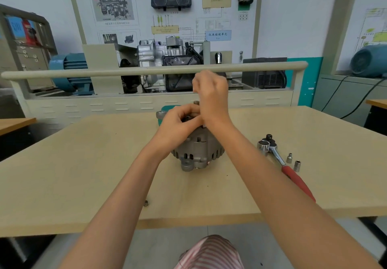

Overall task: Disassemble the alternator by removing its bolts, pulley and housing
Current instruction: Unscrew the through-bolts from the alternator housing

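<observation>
Left hand (180,120) grips the alternator (198,149) top; right hand (211,88), fingers curled above, contents unclear. Hold housing steady.

Single head-worn view, looking forward and down, close over the table (83,164), wall board beyond the fingers (188,109)

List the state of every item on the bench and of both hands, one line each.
alternator: standing on the table, housing not yet separated
left hand: fingers curled, gripping the top of the alternator
right hand: raised above the alternator, fingers curled; what it holds is hidden
ratchet wrench: lying on the table, untouched
two sockets: standing loose beside the ratchet
small nut: loose on the table near the front edge
</observation>
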Demonstrator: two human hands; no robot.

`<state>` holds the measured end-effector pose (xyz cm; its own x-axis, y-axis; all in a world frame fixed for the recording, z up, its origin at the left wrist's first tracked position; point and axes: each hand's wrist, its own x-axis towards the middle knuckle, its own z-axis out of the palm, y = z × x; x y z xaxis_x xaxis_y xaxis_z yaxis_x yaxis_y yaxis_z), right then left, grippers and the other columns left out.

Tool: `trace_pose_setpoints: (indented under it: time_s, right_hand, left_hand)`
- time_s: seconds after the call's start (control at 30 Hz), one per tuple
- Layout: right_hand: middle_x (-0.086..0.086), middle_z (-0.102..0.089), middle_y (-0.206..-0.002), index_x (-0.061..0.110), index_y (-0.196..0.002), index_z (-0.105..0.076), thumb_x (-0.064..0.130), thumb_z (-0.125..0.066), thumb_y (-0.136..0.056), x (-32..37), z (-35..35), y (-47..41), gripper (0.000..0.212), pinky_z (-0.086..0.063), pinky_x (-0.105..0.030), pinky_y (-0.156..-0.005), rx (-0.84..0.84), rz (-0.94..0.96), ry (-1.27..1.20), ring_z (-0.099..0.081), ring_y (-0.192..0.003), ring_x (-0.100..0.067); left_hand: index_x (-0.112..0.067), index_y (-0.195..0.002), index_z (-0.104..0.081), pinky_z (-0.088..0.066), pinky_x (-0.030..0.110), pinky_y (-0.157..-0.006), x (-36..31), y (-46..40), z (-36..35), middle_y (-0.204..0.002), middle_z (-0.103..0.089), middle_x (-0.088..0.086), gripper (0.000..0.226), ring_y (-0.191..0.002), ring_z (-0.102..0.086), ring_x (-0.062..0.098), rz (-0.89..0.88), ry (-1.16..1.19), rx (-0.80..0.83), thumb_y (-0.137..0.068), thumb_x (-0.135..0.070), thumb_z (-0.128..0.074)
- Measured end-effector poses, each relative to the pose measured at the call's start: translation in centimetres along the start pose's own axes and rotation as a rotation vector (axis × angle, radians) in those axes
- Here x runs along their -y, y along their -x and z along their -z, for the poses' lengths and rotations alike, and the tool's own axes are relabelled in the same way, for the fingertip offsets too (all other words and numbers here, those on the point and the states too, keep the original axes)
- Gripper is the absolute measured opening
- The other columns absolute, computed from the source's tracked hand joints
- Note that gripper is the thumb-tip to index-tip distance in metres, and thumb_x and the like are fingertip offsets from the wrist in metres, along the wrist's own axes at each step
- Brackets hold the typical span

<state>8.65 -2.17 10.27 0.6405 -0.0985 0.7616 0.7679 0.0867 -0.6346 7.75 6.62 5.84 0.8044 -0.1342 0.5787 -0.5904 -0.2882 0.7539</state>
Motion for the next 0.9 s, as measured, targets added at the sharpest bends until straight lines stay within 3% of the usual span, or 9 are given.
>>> trace_pose_setpoints:
  time_s: [0.1,0.2,0.3,0.4,0.47,0.6,0.73,0.9]
  right_hand:
    - [-0.01,-0.032,-0.051,0.017,-0.047,-0.032,0.006,-0.034,-0.089,-0.2,0.8,-1.2,0.044,-0.038,-0.028,-0.067,0.056,-0.172,-0.316,-0.037,-0.052,-0.017]
    - [-0.013,-0.036,-0.054,0.015,-0.048,-0.034,0.006,-0.034,-0.09,-0.4,0.7,-0.9,0.043,-0.043,-0.02,-0.067,0.047,-0.188,-0.337,-0.042,-0.055,-0.014]
    - [-0.005,-0.04,-0.06,0.013,-0.052,-0.037,0.015,-0.041,-0.082,-0.6,0.0,0.4,0.03,-0.037,-0.022,-0.063,-0.016,0.046,0.118,-0.039,-0.064,-0.016]
    - [-0.002,-0.049,-0.076,0.011,-0.07,-0.054,0.021,-0.048,-0.082,-1.5,-0.6,1.5,0.016,-0.034,-0.03,-0.082,-0.145,0.295,0.908,-0.043,-0.079,-0.019]
    - [-0.005,-0.051,-0.082,0.009,-0.078,-0.059,0.024,-0.048,-0.081,-1.7,-0.8,1.8,0.019,-0.031,-0.032,-0.088,-0.202,0.301,1.065,-0.044,-0.084,-0.022]
    - [0.005,-0.04,-0.062,0.013,-0.055,-0.047,0.021,-0.046,-0.08,-1.0,-0.7,1.1,0.026,-0.029,-0.029,-0.074,-0.162,0.25,0.659,-0.037,-0.068,-0.015]
    - [0.003,-0.028,-0.045,0.018,-0.043,-0.028,0.018,-0.041,-0.081,-0.1,-0.3,-0.3,0.04,-0.026,-0.029,-0.056,-0.018,-0.024,0.078,-0.028,-0.051,-0.017]
    - [-0.005,-0.039,-0.046,0.015,-0.043,-0.034,0.004,-0.035,-0.091,-0.2,0.6,-1.2,0.049,-0.045,-0.022,-0.066,0.051,-0.227,-0.358,-0.041,-0.05,-0.013]
  left_hand:
    - [-0.033,-0.082,-0.068,-0.042,0.005,-0.052,0.1,-0.1,0.0,-0.073,-0.069,-0.019,0.018,-0.07,-0.063,-0.008,0.013,0.012,-0.003,-0.089,-0.018,-0.063]
    - [-0.031,-0.081,-0.067,-0.042,0.006,-0.053,0.2,0.0,0.1,-0.07,-0.069,-0.017,0.018,-0.068,-0.063,-0.006,0.006,0.023,-0.004,-0.089,-0.015,-0.062]
    - [-0.025,-0.077,-0.063,-0.042,0.009,-0.053,0.3,0.0,0.2,-0.061,-0.065,-0.016,0.026,-0.06,-0.059,-0.006,-0.002,0.012,0.002,-0.087,-0.001,-0.058]
    - [-0.022,-0.078,-0.059,-0.041,0.012,-0.049,0.5,0.0,0.2,-0.055,-0.061,-0.017,0.031,-0.053,-0.054,-0.007,0.016,0.008,-0.03,-0.084,0.007,-0.053]
    - [-0.023,-0.08,-0.059,-0.041,0.01,-0.049,0.5,0.0,0.2,-0.057,-0.062,-0.017,0.03,-0.055,-0.054,-0.008,0.021,0.006,-0.044,-0.084,0.005,-0.053]
    - [-0.023,-0.068,-0.058,-0.038,0.009,-0.047,0.3,0.0,0.1,-0.049,-0.058,-0.018,0.033,-0.049,-0.053,-0.007,0.017,-0.018,-0.037,-0.083,0.006,-0.053]
    - [-0.031,-0.079,-0.065,-0.042,0.006,-0.053,0.1,0.1,-0.1,-0.067,-0.067,-0.019,0.023,-0.066,-0.062,-0.007,-0.004,-0.009,-0.011,-0.088,-0.01,-0.061]
    - [-0.03,-0.082,-0.066,-0.042,0.006,-0.053,0.3,-0.1,0.0,-0.068,-0.067,-0.019,0.015,-0.068,-0.061,-0.007,0.016,0.006,-0.03,-0.088,-0.016,-0.064]
